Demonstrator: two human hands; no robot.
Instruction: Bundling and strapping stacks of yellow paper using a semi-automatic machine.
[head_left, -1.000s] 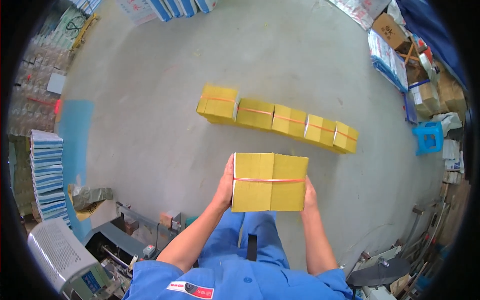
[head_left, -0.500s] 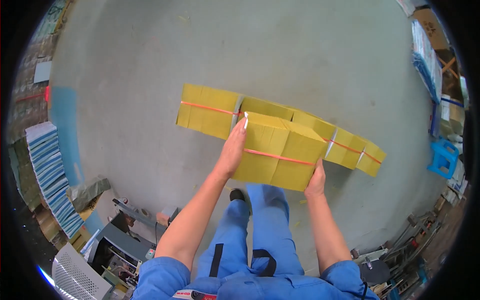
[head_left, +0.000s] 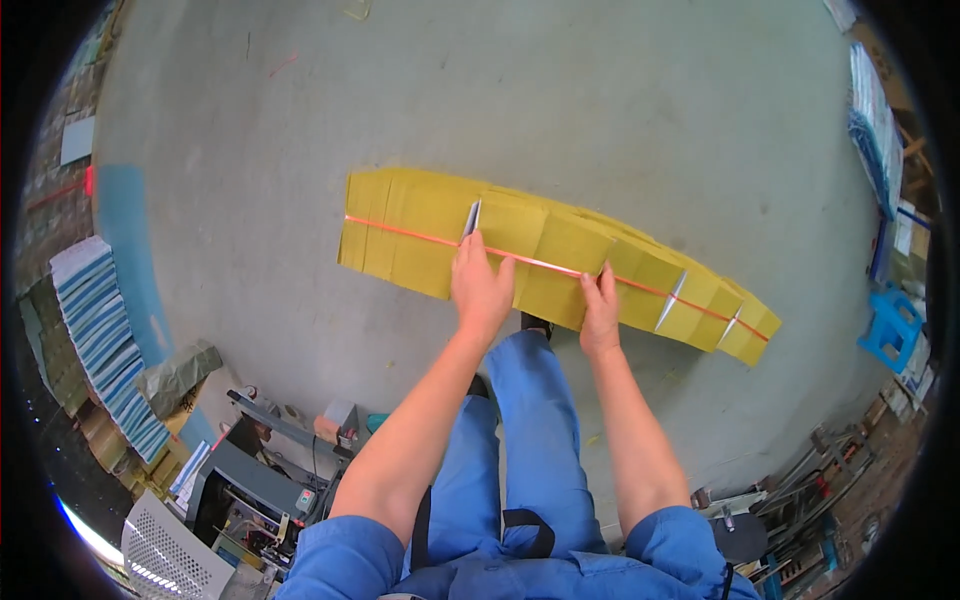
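A strapped yellow cardboard bundle (head_left: 535, 240) fills the middle of a row of similar bundles on the floor. An orange-red strap runs lengthwise across it. My left hand (head_left: 482, 287) is at its left end, thumb against the near face, beside a narrow white gap. At the right end, my right hand (head_left: 601, 312) has its fingertips and thumb against the bundle near the strap. The left neighbouring bundle (head_left: 400, 225) and the right neighbouring bundle (head_left: 645, 275) sit close against it. Underneath, the bundle's lower edge is close to my shoe (head_left: 537, 324).
Grey floor (head_left: 250, 200) surrounds the row. A stack of blue-and-white sheets (head_left: 110, 345) stands at left. A dark machine (head_left: 250, 490) is at lower left, a blue plastic stool (head_left: 892, 327) at right, and metal parts (head_left: 800, 490) at lower right.
The bundle, held in front of the row and nearer to me before, has moved away from me into line with the others. Both hands moved with it, and one leg has stepped forward.
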